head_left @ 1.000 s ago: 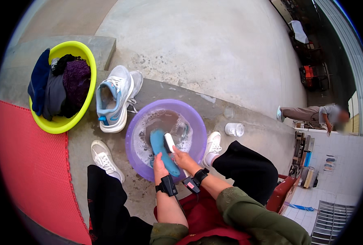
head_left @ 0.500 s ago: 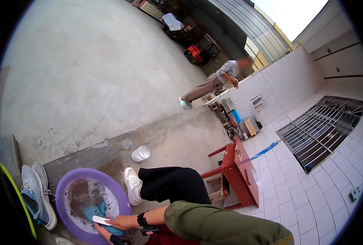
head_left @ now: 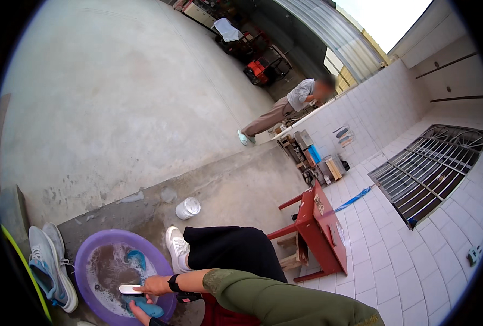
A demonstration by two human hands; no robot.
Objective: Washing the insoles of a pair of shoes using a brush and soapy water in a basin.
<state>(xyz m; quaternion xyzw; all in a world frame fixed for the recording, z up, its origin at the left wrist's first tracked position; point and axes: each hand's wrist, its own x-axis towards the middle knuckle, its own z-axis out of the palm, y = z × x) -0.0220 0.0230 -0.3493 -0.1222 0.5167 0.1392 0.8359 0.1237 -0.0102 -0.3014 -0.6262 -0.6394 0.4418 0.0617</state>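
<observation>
In the purple basin (head_left: 89, 243) of murky, foamy water, my right hand (head_left: 155, 286) is closed around a white-backed scrub brush (head_left: 130, 289). The bristles face down and are mostly hidden. Just below it, my left hand (head_left: 139, 313) grips a blue shoe insole (head_left: 151, 309), rounded and wet, partly covered by my fingers and the brush. A second blue piece (head_left: 137, 258), of similar colour, lies half under water at the basin's far side. What it is exactly cannot be made out.
Grey-blue sneakers (head_left: 50, 266) stand left of the basin, beside a yellow-green hose (head_left: 24, 269). A white tub (head_left: 188, 208) sits beyond my white shoe (head_left: 176, 247). To the right is a red wooden table (head_left: 313, 233). Another person (head_left: 285, 108) bends by the low wall.
The brush and my right hand have shifted slightly up. The blue insole sits lower and nearer me, and the second blue piece shows more clearly. The far person has drawn their hands in.
</observation>
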